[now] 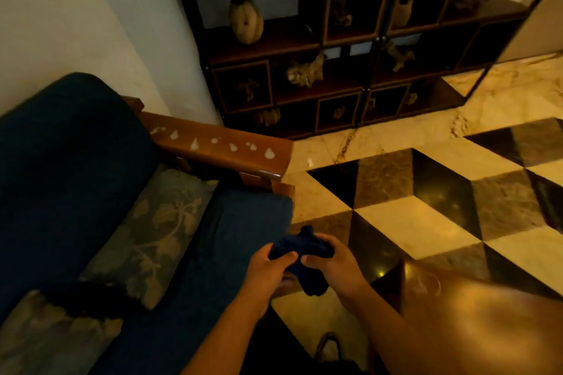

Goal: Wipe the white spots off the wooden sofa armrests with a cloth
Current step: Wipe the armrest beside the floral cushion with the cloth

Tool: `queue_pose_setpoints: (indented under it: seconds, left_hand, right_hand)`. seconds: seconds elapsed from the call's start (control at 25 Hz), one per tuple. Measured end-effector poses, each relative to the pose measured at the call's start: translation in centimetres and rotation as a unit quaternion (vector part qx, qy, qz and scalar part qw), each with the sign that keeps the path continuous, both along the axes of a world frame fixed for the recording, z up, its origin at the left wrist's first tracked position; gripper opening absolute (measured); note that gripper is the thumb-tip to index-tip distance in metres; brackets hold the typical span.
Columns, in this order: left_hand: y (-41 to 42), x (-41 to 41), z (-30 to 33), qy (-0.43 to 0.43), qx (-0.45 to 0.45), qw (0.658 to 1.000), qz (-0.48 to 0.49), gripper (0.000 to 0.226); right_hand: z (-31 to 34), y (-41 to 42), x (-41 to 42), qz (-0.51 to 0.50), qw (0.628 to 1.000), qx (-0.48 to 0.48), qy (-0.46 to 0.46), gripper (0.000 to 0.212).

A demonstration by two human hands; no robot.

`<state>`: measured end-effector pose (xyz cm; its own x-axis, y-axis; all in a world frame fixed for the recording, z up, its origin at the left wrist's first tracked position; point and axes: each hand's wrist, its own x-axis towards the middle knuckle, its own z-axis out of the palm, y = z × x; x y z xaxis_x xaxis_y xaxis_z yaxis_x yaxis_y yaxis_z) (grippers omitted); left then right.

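Note:
A wooden sofa armrest (225, 158) runs from the wall toward the floor, left of centre. Several white spots (269, 153) dot its top surface in a row. A crumpled dark blue cloth (301, 248) is bunched between both hands, low in the view in front of the sofa's seat edge. My left hand (268, 268) grips the cloth's left side and my right hand (332, 265) grips its right side. Both hands are well below the armrest and apart from it.
The dark blue sofa (76, 161) with patterned cushions (158, 231) fills the left. A dark wooden display shelf (350, 49) with ornaments stands behind the armrest. A wooden table top (475, 320) is at the lower right. Glossy chequered floor tiles (426, 192) lie ahead.

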<state>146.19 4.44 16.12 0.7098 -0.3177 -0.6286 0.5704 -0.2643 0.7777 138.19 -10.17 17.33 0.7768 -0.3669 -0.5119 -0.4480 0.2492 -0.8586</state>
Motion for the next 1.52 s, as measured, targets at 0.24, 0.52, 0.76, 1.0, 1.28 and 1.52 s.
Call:
queue_pose_setpoints:
  seconds: [0.24,0.52,0.76,1.0,1.28,1.52]
  left_hand:
    - [-5.3,9.7,-0.3,0.022,-0.003,0.994,0.106,0.015]
    - [-11.0,23.2,-7.5,0.058,0.026,0.991,0.120,0.020]
    - [-13.4,29.8,-13.1,0.125,0.034,0.970,0.206,0.007]
    - [-14.1,31.3,-18.7,0.194,0.068,0.914,0.350,0.045]
    - [-13.8,34.6,-21.9,0.221,0.042,0.795,0.564,0.052]
    - [-14.6,39.5,-22.1,0.231,0.051,0.720,0.652,0.057]
  right_hand:
    - [-0.5,-6.6,12.9,0.086,0.992,-0.094,-0.009,0.028]
    - [-5.7,-13.7,29.1,0.211,0.953,-0.190,0.103,0.041]
    - [-11.8,-15.3,39.4,0.375,0.873,-0.300,0.086,0.043]
    - [-19.3,-13.6,42.5,0.475,0.637,-0.604,-0.062,0.070]
    - [-24.2,-10.9,51.4,0.583,0.504,-0.591,-0.238,0.075]
    - [-23.9,-9.5,65.4,0.594,0.654,-0.436,-0.175,0.096]
